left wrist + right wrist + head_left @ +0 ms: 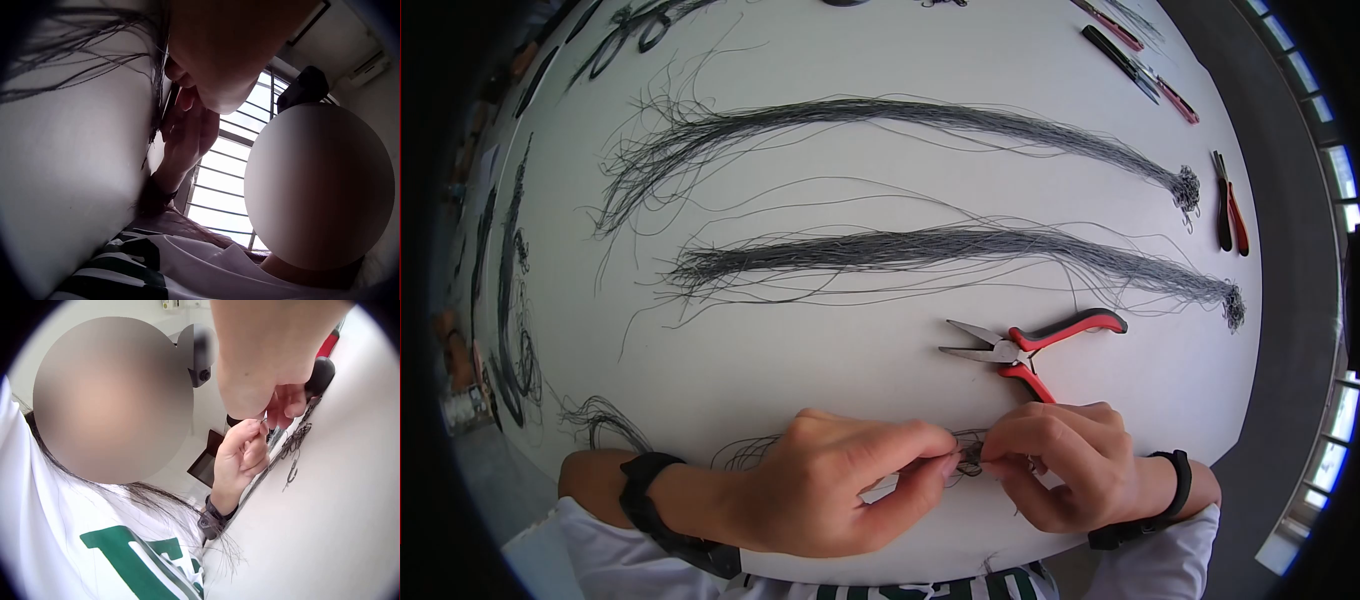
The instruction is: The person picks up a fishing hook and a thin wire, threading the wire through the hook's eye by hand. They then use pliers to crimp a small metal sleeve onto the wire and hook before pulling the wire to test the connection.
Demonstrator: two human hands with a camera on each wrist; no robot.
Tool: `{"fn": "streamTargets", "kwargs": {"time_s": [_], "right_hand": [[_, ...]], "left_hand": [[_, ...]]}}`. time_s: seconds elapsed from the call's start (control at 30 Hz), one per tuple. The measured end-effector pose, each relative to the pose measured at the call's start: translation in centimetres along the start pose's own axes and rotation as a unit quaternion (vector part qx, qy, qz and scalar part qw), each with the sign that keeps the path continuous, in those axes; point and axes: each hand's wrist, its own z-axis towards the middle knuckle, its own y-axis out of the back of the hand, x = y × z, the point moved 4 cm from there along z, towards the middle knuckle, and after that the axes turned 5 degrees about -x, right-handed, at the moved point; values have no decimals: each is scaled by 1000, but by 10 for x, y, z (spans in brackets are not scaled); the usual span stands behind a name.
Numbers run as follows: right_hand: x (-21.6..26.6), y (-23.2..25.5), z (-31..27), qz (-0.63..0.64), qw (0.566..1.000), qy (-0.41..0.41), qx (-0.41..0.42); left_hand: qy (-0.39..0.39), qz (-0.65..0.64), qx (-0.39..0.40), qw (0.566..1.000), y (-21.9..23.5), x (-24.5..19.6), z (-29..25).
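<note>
Both hands meet low in the head view, over a bundle of thin dark wires (972,452) with small curled ends. My left hand (830,480) pinches a fine wire between thumb and index finger; its tip shows at the fingertips in the right wrist view. Just to the right, my right hand (1060,465) has thumb and index finger pinched together at the same wires. Loose hooked wire ends (297,440) lie on the table below the hands. Red-and-black pliers (1005,350) lie with jaws apart just beyond the right hand.
Two long wire bundles (900,245) (880,112) stretch across the white table (850,370), knotted at their right ends. More pliers (1230,205) and cutters (1120,62) lie at the right. Scissors (615,45) are at the far left, with darker strands (510,290) along the left edge.
</note>
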Motion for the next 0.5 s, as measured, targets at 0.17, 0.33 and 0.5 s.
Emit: {"fn": "streamTargets", "kwargs": {"time_s": [0.17, 0.33, 0.5], "right_hand": [[0, 1, 0, 25, 999, -39, -15], [0, 2, 1, 19, 999, -28, -27], [-3, 3, 1, 16, 999, 24, -16]], "left_hand": [[2, -4, -2, 1000, 0, 0, 0], [3, -19, 2, 1000, 0, -1, 0], [70, -62, 48, 994, -2, 2, 0]]}}
